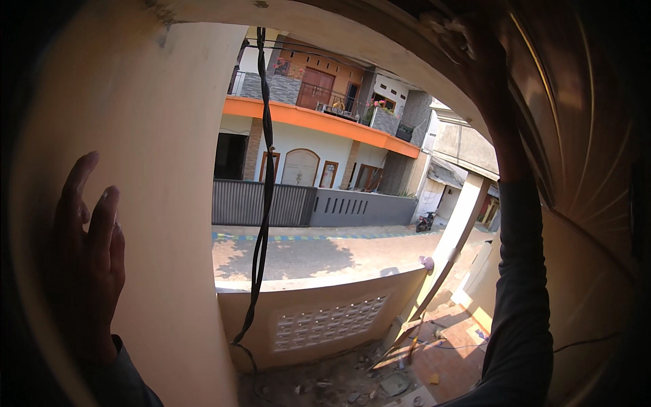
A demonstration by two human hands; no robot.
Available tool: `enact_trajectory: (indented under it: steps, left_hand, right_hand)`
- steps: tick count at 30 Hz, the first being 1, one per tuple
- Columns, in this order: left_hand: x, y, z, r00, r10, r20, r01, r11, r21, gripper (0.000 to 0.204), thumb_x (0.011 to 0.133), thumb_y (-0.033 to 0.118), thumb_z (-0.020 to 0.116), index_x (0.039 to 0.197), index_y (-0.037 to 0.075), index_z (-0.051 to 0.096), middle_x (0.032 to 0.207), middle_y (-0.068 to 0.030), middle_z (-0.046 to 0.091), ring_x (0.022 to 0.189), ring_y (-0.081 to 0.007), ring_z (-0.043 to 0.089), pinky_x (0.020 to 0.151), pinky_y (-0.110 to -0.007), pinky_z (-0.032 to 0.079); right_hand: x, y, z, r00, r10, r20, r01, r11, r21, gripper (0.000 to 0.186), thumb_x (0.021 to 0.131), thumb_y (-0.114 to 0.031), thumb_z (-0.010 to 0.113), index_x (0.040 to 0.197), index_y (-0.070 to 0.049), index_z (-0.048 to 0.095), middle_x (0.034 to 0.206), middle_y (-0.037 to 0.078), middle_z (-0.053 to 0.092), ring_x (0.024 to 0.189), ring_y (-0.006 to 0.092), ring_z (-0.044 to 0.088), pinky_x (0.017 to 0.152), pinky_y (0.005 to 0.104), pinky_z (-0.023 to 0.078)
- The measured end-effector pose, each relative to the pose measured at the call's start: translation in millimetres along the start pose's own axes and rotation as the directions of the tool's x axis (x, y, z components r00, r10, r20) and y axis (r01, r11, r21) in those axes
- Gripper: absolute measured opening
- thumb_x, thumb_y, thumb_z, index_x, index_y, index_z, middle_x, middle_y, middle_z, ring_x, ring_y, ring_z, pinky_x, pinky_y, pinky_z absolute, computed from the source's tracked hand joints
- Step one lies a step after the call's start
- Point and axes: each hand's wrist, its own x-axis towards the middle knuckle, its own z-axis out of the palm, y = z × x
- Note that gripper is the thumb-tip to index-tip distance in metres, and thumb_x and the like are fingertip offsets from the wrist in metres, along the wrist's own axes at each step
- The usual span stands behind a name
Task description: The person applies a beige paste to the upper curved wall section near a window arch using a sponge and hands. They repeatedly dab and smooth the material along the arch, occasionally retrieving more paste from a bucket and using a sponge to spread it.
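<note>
My left hand [91,258] is raised beside the cream wall [169,122] at the left, its fingers apart and slightly bent, holding nothing. My right hand [478,57] reaches up to the underside of the overhead edge [380,47], its fingers bent around something pale that I cannot make out. My right sleeved arm runs down the right side, beside dark, glossy curved panelling [576,102]. A twisted black cable [266,176] hangs vertically between my hands, in front of the opening.
Below is a low wall [251,305] with a vented panel, a post [453,230] and rubble [325,386] beside orange tiles [444,366]. Beyond lie a street [285,254], a parked motorbike [426,221] and a house [319,129] with an orange band and grey gate.
</note>
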Motion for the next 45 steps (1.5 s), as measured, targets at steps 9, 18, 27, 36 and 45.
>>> enact_trajectory:
  steps: [9, 18, 27, 36, 45]
  left_hand:
    - [5, 10, -7, 0.998, -0.060, 0.020, 0.061, 0.991, -0.117, 0.031, 0.089, -0.001, 0.070, 0.119, 0.004, 0.064, 0.145, -0.0145, 0.055, 0.115, -0.0300, 0.068, 0.086, -0.034, 0.063]
    - [6, 8, -13, 0.999, -0.040, -0.013, 0.039, 0.996, -0.079, 0.032, 0.086, 0.005, 0.075, 0.116, 0.005, 0.063, 0.141, -0.0155, 0.056, 0.107, -0.0269, 0.069, 0.080, -0.034, 0.062]
    - [10, 7, -20, 0.998, -0.063, 0.026, 0.066, 0.989, -0.134, 0.028, 0.085, 0.008, 0.075, 0.111, 0.004, 0.066, 0.140, -0.0133, 0.056, 0.104, -0.0251, 0.066, 0.078, -0.036, 0.060]
    - [13, 7, -22, 0.995, -0.082, 0.059, 0.091, 0.982, -0.166, 0.029, 0.085, 0.013, 0.077, 0.112, 0.005, 0.069, 0.139, -0.0111, 0.056, 0.103, -0.0230, 0.067, 0.075, -0.036, 0.061]
    - [16, 4, -21, 0.998, -0.066, -0.006, 0.064, 0.977, -0.204, 0.029, 0.084, 0.014, 0.079, 0.109, 0.004, 0.069, 0.136, -0.0121, 0.057, 0.094, -0.0211, 0.066, 0.070, -0.033, 0.061]
  right_hand:
    - [29, -19, 6, 0.999, -0.033, 0.031, 0.031, 0.996, 0.083, 0.023, 0.089, -0.010, 0.076, 0.107, -0.009, 0.061, 0.100, 0.012, 0.061, 0.086, 0.0277, 0.065, 0.072, 0.0379, 0.055]
    - [84, -76, 5, 0.994, -0.093, -0.056, 0.098, 0.992, 0.083, 0.020, 0.089, -0.003, 0.072, 0.097, -0.008, 0.054, 0.091, 0.015, 0.054, 0.077, 0.0338, 0.061, 0.063, 0.0427, 0.052]
    - [138, -113, 21, 0.995, -0.090, -0.048, 0.095, 0.987, 0.128, 0.012, 0.094, -0.008, 0.065, 0.097, -0.006, 0.054, 0.091, 0.016, 0.054, 0.084, 0.0365, 0.064, 0.069, 0.0464, 0.055]
    - [196, -155, 46, 0.978, -0.153, -0.142, 0.173, 0.976, 0.134, 0.013, 0.089, -0.002, 0.061, 0.101, -0.003, 0.055, 0.099, 0.018, 0.055, 0.088, 0.0366, 0.066, 0.075, 0.0451, 0.057]
    - [246, -182, 84, 0.947, -0.155, -0.282, 0.185, 0.979, 0.083, 0.011, 0.090, -0.001, 0.061, 0.100, -0.002, 0.057, 0.099, 0.016, 0.058, 0.086, 0.0353, 0.068, 0.071, 0.0433, 0.060]
